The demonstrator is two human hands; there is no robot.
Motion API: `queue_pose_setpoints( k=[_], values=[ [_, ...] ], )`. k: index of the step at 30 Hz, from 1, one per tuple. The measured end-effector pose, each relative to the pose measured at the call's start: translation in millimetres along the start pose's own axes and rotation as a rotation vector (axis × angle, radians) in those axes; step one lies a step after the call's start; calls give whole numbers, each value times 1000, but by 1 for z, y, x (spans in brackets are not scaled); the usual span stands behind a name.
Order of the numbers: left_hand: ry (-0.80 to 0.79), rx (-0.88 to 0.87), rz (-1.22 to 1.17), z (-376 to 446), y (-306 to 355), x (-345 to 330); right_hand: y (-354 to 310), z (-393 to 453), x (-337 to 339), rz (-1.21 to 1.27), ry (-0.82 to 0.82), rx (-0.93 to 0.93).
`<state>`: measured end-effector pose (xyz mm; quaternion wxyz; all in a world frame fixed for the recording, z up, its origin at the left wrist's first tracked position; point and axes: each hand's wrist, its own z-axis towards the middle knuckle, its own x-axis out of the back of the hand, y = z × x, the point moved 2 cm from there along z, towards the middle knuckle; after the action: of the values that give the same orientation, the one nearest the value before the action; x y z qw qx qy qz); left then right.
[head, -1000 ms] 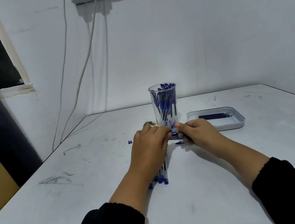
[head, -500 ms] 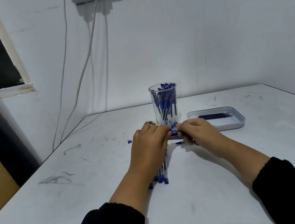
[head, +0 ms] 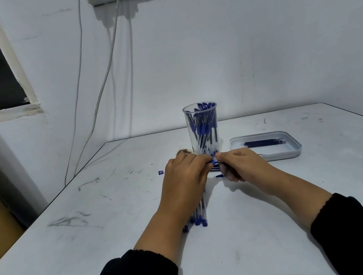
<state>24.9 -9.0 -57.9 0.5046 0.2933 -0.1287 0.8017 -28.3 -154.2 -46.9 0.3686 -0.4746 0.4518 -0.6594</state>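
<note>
Head: tumbler (head: 203, 131) and tray (head: 296, 153) behind pen (head: 214, 162)

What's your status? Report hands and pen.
Left hand, right hand both pinching one blue pen. Cup of pens close behind. Loose pens under left wrist.

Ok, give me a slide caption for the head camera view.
Left hand and right hand pinch a blue pen in front of a clear cup full of pens.

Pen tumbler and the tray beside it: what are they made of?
Pen tumbler: clear and glossy, with the pens visible through the wall. It could be glass or hard plastic; I can't tell which. Tray: opaque pale grey, matte, with rounded moulded corners, so likely plastic.
</note>
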Motion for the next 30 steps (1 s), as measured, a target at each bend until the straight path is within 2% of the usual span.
queue_pose_setpoints(
  k=[6,10,14,20,23,25,27,30],
  values=[
    [19,-30,-15,0,1,1,0,-2,1,2,13,-27],
    [41,-13,6,0,1,2,-1,-4,0,3,-53,-51],
    [56,0,18,0,1,3,0,-2,0,52,-79,12],
    [75,-14,28,0,0,2,0,-2,2,23,-98,14],
    [105,35,68,-1,-2,3,0,0,6,6,-23,19],
    [116,73,80,-1,-3,4,5,4,13,-122,72,24],
    [117,96,91,-1,-4,4,12,8,21,-412,137,34],
    [98,114,106,-1,-4,4,19,9,26,-700,96,-40]
  ],
)
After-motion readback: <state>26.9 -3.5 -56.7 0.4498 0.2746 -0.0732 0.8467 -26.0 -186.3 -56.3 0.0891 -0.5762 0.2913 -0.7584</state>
